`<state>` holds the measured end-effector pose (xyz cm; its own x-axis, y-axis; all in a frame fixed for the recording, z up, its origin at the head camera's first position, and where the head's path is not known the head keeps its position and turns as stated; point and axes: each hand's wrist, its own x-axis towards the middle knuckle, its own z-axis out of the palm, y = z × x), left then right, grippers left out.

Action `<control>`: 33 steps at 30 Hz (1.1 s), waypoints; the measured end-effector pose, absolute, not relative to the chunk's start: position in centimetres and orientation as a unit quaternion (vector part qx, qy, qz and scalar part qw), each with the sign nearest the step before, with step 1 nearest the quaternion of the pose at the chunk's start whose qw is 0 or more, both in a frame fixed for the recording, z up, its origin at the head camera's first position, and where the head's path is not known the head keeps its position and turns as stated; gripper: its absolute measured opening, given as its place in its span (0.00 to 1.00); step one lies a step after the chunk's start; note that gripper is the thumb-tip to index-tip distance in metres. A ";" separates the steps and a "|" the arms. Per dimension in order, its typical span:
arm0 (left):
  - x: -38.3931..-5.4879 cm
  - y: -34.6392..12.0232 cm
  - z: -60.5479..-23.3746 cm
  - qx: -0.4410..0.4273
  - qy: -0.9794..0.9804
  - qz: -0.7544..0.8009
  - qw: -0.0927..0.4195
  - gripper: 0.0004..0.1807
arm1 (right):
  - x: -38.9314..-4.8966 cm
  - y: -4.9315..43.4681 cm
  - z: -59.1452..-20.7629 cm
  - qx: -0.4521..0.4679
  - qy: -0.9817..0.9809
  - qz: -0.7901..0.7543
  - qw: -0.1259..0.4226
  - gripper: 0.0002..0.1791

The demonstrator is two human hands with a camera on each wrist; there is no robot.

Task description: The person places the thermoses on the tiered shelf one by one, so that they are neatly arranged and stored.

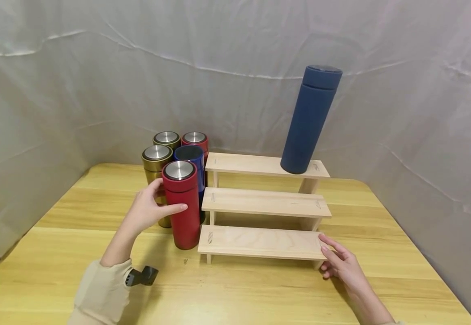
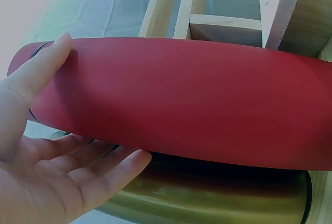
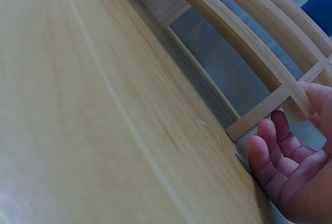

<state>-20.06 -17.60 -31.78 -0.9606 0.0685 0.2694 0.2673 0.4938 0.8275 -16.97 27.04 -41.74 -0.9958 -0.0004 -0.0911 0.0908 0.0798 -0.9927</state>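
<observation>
My left hand [image 1: 144, 208] is around the upper part of a red thermos [image 1: 183, 216] standing upright at the left end of a three-step wooden shelf [image 1: 260, 239]. In the left wrist view the thumb lies over the red body near the lid seam, the fingers along its other side. My right hand [image 1: 341, 264] grips the right end of the lowest step, with its other fingers [image 3: 259, 154] curled below the board. On the top step a dark blue thermos [image 1: 310, 119] stands near the right end.
Behind the red thermos stand two gold thermoses [image 1: 157, 153] [image 1: 166, 138], a shiny blue one [image 1: 189, 153] with a dark top and another red one [image 1: 195, 138]. A pale cloth [image 1: 235, 40] hangs behind the wooden table [image 1: 235, 298].
</observation>
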 end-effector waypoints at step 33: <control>-20.0 -17.0 -31.9 -0.095 -0.862 -0.494 0.069 0.38 | -17.0 27.0 -42.0 0.029 0.739 -0.673 0.016 0.17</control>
<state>-20.03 -17.04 -31.94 -0.9724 0.0961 0.2124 0.2319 0.4945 0.8377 -16.97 27.00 -42.04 -0.9978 0.0220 -0.0631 0.0649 0.0923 -0.9936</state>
